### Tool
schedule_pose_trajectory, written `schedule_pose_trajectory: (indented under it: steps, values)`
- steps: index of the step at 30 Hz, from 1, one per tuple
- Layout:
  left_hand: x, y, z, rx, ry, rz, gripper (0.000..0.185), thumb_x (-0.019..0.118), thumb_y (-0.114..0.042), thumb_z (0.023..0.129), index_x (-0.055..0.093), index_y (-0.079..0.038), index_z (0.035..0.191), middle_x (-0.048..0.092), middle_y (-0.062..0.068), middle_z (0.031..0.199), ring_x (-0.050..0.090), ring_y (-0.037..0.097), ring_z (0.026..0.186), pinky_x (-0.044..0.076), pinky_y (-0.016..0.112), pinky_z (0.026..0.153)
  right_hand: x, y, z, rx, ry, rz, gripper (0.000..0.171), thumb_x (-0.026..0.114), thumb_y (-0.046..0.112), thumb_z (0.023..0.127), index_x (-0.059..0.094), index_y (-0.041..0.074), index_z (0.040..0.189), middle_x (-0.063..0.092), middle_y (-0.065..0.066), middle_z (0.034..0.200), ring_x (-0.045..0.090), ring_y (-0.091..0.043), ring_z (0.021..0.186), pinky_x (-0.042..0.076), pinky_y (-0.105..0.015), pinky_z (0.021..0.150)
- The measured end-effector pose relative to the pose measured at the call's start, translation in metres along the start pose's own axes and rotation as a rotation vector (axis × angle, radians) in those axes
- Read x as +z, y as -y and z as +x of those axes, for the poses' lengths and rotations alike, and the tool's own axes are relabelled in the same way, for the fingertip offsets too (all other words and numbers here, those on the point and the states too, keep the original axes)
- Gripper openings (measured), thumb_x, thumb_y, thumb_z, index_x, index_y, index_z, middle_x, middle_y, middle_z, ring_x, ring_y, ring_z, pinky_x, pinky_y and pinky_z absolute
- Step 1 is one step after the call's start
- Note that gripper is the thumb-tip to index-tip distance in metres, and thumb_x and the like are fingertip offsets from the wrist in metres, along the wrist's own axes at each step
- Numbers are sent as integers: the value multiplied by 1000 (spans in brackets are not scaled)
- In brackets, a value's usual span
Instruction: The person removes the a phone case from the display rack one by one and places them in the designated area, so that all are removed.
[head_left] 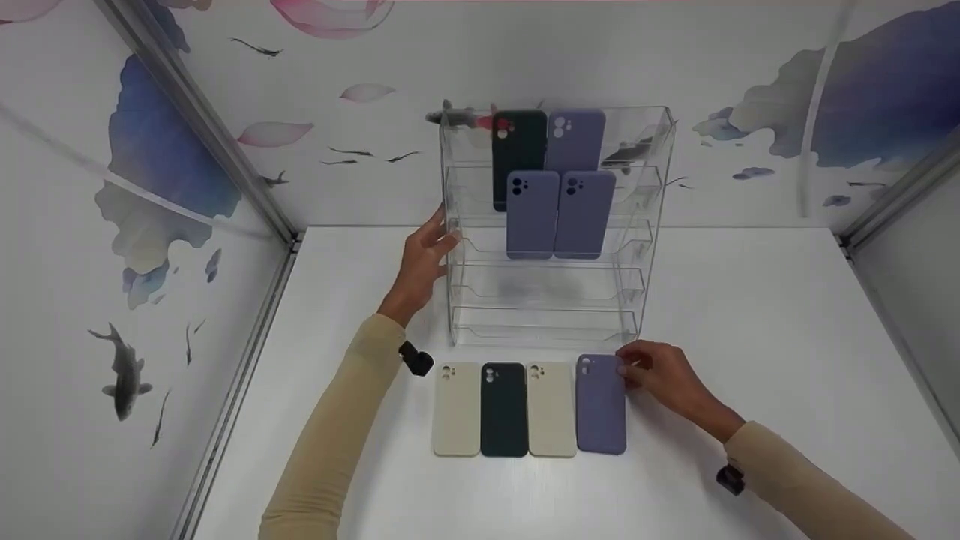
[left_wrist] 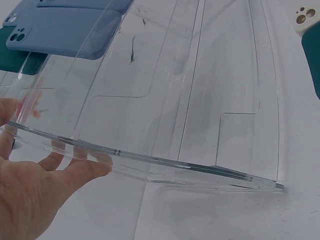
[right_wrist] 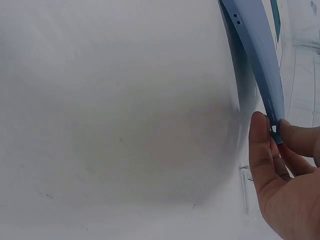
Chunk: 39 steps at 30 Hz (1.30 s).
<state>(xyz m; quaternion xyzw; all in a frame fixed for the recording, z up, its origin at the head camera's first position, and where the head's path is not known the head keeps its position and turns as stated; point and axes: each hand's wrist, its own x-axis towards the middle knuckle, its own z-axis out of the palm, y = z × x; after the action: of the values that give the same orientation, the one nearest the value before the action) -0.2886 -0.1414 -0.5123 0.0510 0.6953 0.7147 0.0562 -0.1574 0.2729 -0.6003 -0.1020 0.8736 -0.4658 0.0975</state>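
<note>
Purple phone case (head_left: 600,409) pinched at one corner by fingers of right hand (head_left: 667,380). Left of these, on counter (head_left: 750,300), dark green case (head_left: 504,412) flanked by two cream cases (head_left: 551,416). Beyond, clear tiered rack (head_left: 544,316) gripped by fingers of left hand (head_left: 420,262); four cases (head_left: 531,217) held to their right.

We can read no text, label, brand, number or sign in any of the 3 views: we make out none on the 8 phone cases (head_left: 504,409), the clear rack (head_left: 544,319), the printed walls (head_left: 525,45), the white table (head_left: 750,300) or the 2 small black wrist cameras (head_left: 417,359).
</note>
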Motion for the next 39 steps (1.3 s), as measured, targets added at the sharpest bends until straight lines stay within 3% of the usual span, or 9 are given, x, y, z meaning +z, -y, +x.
schedule_pose_trajectory:
  steps: [26, 39]
  values:
    - [-1, 0, 1, -17, -10, -1, 70, 62, -32, 114, 31, -28, 176, 40, 16, 173, 44, 33, 156, 42, 67, 120, 13, -1, -3, 30, 53, -43, 19, 75, -8, 100, 76, -7, 119, 77, -15, 106, 77, -23, 89, 65, -32, 73]
    - [0, -3, 0, -40, -22, 6, 69, 62, -31, 115, 30, -30, 176, 39, 17, 174, 42, 35, 158, 40, 68, 122, 18, 4, 3, 15, 16, -102, 19, 76, -5, 100, 78, -5, 118, 77, -13, 107, 74, -25, 94, 63, -32, 75]
